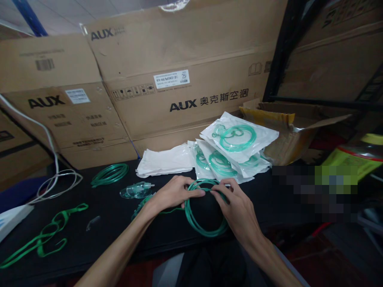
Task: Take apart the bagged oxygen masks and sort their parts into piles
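Observation:
A coil of green tubing (206, 231) hangs in a loose ring between both hands above the front of the black table. My left hand (179, 191) pinches the coil's upper left side. On its upper right, my right hand (235, 199) closes its fingers and thumb around the loops. Left of my left hand lies a clear mask-like plastic piece (136, 190), and more green material beneath the wrist is partly hidden by the forearm. Behind the hands, sealed pouches (236, 137) with green tubing inside are piled beside a stack of white pouches (166, 159).
Another green tubing coil (110, 174) and tangled green straps (54, 227) lie on the left of the table (113, 239), near a small clear piece (93, 223). White cable (55, 175) loops at far left. Large cartons (191, 79) wall the back; an open cardboard box (281, 135) stands right.

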A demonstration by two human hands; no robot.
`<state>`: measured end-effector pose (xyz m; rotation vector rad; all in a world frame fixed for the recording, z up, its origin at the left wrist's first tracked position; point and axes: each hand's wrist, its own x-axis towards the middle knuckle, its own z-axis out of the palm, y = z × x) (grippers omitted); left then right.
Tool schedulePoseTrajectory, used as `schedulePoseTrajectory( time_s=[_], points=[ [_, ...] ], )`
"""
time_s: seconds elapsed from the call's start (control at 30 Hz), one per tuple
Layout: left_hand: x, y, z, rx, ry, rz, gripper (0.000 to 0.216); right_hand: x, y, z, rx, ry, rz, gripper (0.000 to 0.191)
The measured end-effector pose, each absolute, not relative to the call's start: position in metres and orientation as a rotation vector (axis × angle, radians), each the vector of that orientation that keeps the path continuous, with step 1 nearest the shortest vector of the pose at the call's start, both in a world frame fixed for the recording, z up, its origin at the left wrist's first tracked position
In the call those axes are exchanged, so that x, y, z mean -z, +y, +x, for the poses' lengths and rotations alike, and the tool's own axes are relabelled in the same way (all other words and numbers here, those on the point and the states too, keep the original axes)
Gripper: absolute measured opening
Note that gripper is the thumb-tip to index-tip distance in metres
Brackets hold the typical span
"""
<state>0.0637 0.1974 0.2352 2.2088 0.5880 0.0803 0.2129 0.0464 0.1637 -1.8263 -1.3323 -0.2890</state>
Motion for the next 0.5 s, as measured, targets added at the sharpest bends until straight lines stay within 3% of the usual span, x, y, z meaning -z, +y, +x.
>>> schedulePoseTrajectory(
  time_s=[0.23, 0.5],
  points=[
    [-0.26, 0.194, 0.046, -0.214, 0.613, 2.204, 0.049, -0.184, 0.03, 0.219, 0.304, -1.137, -1.394, 0.014],
    [-0.301, 0.218, 0.015, -0.769, 0.818, 2.018, 0.05, -0.166, 0.026, 0.234, -0.183, -0.649, -1.484, 0.046]
  ],
)
